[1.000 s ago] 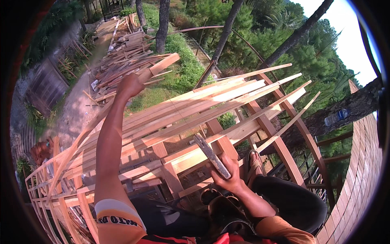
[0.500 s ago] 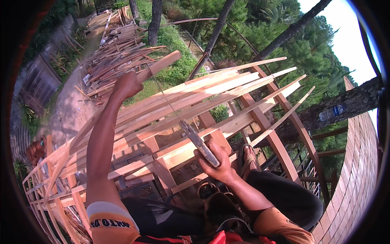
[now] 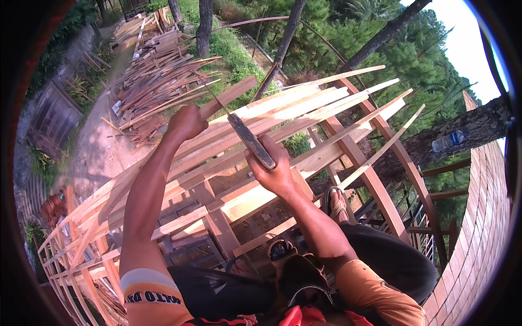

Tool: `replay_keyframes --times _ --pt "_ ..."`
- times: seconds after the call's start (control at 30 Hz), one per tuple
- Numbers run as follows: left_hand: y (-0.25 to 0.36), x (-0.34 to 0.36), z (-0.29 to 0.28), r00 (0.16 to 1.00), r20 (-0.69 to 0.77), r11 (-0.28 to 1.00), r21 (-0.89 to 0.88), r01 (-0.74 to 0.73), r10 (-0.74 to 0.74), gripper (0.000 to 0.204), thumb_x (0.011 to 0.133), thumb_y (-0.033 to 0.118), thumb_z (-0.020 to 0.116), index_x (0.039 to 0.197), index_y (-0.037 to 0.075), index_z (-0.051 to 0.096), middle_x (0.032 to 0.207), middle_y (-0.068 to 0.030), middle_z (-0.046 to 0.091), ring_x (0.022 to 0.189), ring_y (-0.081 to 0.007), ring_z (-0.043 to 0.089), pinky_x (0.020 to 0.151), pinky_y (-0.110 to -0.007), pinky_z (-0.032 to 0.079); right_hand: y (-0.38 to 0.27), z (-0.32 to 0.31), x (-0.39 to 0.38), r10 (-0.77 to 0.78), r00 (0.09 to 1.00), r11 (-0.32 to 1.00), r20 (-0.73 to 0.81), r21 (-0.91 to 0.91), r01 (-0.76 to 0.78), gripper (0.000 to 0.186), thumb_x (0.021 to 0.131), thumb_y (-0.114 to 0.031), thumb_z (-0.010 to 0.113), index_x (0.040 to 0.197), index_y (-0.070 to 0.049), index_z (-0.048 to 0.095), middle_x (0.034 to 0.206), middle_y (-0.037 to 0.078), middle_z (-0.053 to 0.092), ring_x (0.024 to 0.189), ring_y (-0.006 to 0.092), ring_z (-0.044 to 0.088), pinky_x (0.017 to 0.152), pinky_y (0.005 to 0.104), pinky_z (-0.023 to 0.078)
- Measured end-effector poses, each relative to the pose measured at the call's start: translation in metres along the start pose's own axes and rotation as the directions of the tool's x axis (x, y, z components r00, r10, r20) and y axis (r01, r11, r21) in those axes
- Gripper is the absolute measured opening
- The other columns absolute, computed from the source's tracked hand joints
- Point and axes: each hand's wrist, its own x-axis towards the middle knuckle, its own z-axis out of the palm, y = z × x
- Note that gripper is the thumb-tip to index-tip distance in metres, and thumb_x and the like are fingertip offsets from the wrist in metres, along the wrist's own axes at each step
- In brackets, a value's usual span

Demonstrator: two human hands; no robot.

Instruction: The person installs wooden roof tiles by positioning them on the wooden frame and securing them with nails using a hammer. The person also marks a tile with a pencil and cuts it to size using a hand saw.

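Left hand, far left, is clenched around the near end of a short wooden batten angled up to the right above the curved slat frame. Batten is judged stiff and light; grip it near one end. Right hand is wrapped around a handsaw handle, with the blade crossing the batten just right of the left hand.

Single head-worn fisheye view, looking steeply down from above person's own arms. Forearms entering from lower edge, left hand and right hand sitting near lens, mid-frame. Camera facing forward over curved slat frame; ground and lumber pile lying far below, upper left. Straight edges bending toward dark rim.
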Motion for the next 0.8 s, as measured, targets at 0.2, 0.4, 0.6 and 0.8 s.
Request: replay_keyframes --times 0.2,0.4,0.6,0.8 --pt "-0.061 0.014 -0.039 0.994 -0.056 0.996 -0.003 0.089 -0.089 0.038 0.076 0.026 0.074 0.098 -0.005 0.072 0.091 -0.0242 0.072 0.083 -0.0375 0.072 0.075 -0.047 0.055 -0.021 -0.024 -0.089 -0.135 0.990 0.989 0.041 0.075 0.131 0.015 0.081 0.000 0.073 0.090 -0.002 0.061 0.072 0.013 0.066 0.067 0.0204 0.072 0.063 0.0320 0.053" --pt "-0.003 0.011 -0.011 1.000 0.015 0.999 -0.041 -0.004 0.005 0.036 0.075 0.024 0.072 0.096 -0.006 0.071 0.094 -0.0258 0.072 0.086 -0.0385 0.072 0.076 -0.048 0.055 0.015 -0.009 0.000 -0.035 0.999 0.999 0.007 -0.018 0.035 0.013 0.085 -0.006 0.071 0.092 -0.001 0.061 0.070 0.012 0.063 0.061 0.0169 0.065 0.060 0.0313 0.050" --pt "-0.050 0.014 -0.038 0.995 -0.052 0.996 0.015 0.084 -0.083 0.037 0.074 0.026 0.072 0.096 -0.004 0.071 0.097 -0.0244 0.072 0.089 -0.0370 0.072 0.075 -0.047 0.055 -0.018 -0.038 -0.094 -0.054 0.997 0.997 0.046 0.059 0.052 0.014 0.086 -0.007 0.073 0.090 -0.001 0.061 0.070 0.009 0.064 0.066 0.0118 0.065 0.063 0.0279 0.051" --pt "-0.016 -0.015 0.022 0.990 0.126 0.992 -0.122 -0.042 0.058 0.038 0.071 0.024 0.072 0.085 -0.010 0.066 0.087 -0.0290 0.068 0.079 -0.0416 0.069 0.071 -0.049 0.052 0.003 -0.004 -0.033 0.085 0.995 0.994 0.052 0.070 -0.089 0.019 0.090 -0.010 0.071 0.086 -0.002 0.055 0.068 0.006 0.054 0.062 0.0103 0.050 0.058 0.0296 0.044"
